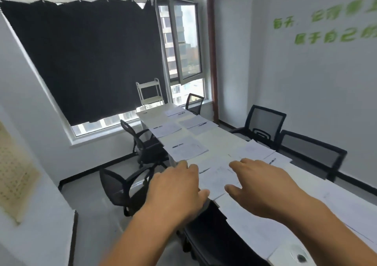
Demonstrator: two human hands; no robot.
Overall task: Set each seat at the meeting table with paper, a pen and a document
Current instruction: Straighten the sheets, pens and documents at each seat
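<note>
**Reaching out over the paperwork with both hands spread**

Hovering both hands over the near stretch of the long white bench [234,139], palms down. Left hand [175,190] sits at the bench's left edge with fingers loosely spread and the thumb sticking out toward the middle, holding nothing as far as I can see. Its fingertips are over or just touching the sheet there, can't really tell which. Right hand [263,186] is the same deal: fingers relaxed and fanned out, nothing gripped, hanging above the papers near the middle of the bench.

Between the two hands lies a document [216,178] with faint print on it, with a dark pen [204,170] just beside the left hand's knuckles. Pretty blurry there, so that's all I can make out.

Further up, the left edge has more sets: a sheet with a pen on it [186,149], and another [166,129] beyond that. The right edge has a set [258,150] just past the right hand with a pen [272,160] beside it, plus two more [194,121] and [175,110] toward the far end by the window.

Black mesh chairs [263,127] stand along both long sides. A white rack [150,92] stands at the far end.
</note>
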